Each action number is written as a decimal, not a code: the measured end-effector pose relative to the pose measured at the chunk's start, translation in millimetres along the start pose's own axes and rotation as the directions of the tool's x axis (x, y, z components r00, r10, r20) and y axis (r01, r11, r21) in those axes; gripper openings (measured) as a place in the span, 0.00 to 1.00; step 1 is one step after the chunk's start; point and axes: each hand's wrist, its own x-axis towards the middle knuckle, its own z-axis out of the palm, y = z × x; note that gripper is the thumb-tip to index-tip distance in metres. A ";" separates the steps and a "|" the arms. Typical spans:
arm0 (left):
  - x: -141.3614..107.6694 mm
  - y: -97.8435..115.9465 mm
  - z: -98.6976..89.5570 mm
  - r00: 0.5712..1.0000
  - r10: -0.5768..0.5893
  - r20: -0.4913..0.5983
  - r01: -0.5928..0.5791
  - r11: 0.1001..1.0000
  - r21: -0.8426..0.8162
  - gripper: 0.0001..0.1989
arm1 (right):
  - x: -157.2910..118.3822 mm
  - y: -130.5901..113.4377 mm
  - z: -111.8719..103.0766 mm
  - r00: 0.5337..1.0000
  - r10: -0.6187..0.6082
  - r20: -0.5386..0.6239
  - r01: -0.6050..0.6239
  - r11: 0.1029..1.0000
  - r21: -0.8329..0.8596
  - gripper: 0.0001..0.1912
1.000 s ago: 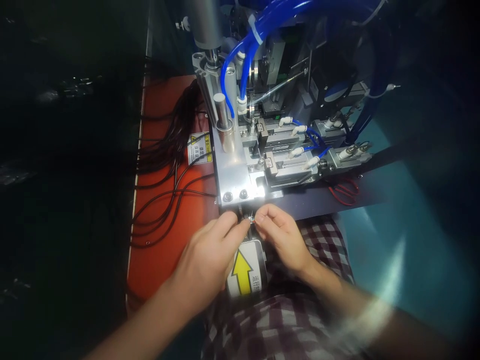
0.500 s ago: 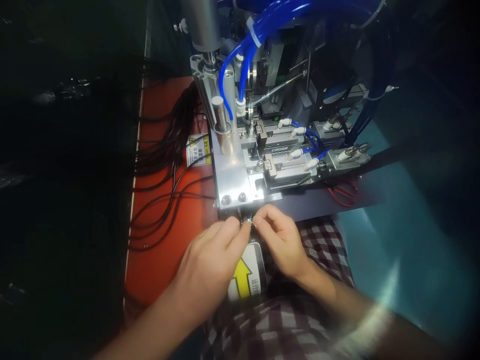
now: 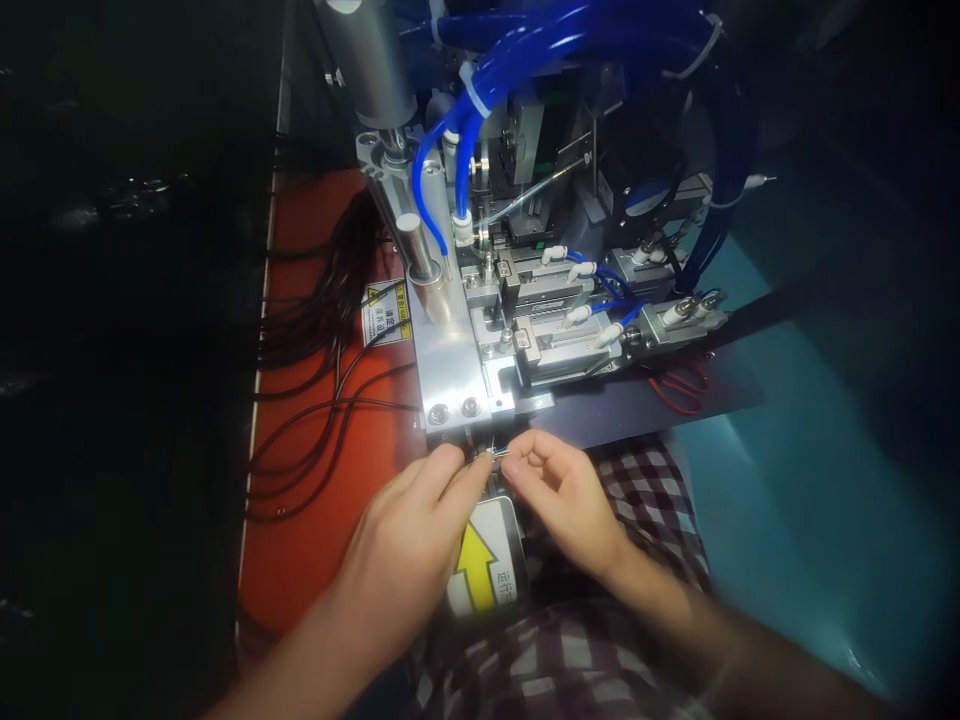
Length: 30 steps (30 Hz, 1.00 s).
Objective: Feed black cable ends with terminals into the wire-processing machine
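Observation:
My left hand [image 3: 416,525] is closed at the front end of the machine, its fingertips against a small part too tiny to name. Just to the right, my right hand [image 3: 566,500] pinches the ends of some thin coloured wires [image 3: 502,454] that run toward the left fingertips. Both hands are just below the bright metal plate [image 3: 448,375] with two bolts. Under the fingers lies a white label with a yellow arrow [image 3: 477,562].
Pneumatic cylinders [image 3: 570,345] with white fittings stand beyond the hands, under thick blue tubes [image 3: 540,50]. Black cables [image 3: 334,390] lie over the red surface [image 3: 300,560] on the left. Checked cloth [image 3: 585,650] shows at the bottom.
The view has shifted, so the machine sits slightly lower and further left. Between my fingertips the thin coloured wires now show more clearly, and my hands are slightly further apart.

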 end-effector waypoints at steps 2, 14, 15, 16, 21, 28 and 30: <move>-0.3 -0.4 -0.6 1.000 -0.006 0.005 0.006 1.000 -0.012 0.16 | 1.8 -2.0 0.7 1.000 0.009 0.000 -0.009 1.000 0.012 0.09; 1.1 0.2 1.8 1.000 -0.023 -0.003 0.023 0.999 -0.029 0.15 | 7.3 -10.9 -13.6 0.998 -0.018 0.061 0.029 0.982 -0.185 0.06; 0.3 0.0 2.0 1.000 -0.025 -0.001 0.025 0.999 -0.032 0.15 | 6.4 -11.4 -14.5 0.999 -0.019 0.051 0.029 0.979 -0.200 0.06; -0.4 -0.2 2.1 1.000 -0.027 0.003 0.027 0.999 -0.036 0.15 | 5.7 -12.0 -14.9 0.999 -0.021 0.036 0.029 0.977 -0.211 0.06; 0.4 0.4 0.7 0.999 -0.031 0.011 0.031 0.999 -0.035 0.16 | 6.1 -14.0 -9.1 1.000 -0.020 -0.018 0.017 0.982 -0.190 0.06; 1.9 1.6 -0.3 0.999 -0.039 0.004 0.039 0.998 -0.041 0.15 | 7.5 -15.1 -5.4 0.997 0.076 0.014 -0.075 0.996 -0.044 0.08; 1.0 1.1 0.0 0.999 -0.038 0.001 0.038 0.998 -0.046 0.15 | 7.1 -15.2 -5.2 0.997 0.076 0.013 -0.076 0.996 -0.044 0.07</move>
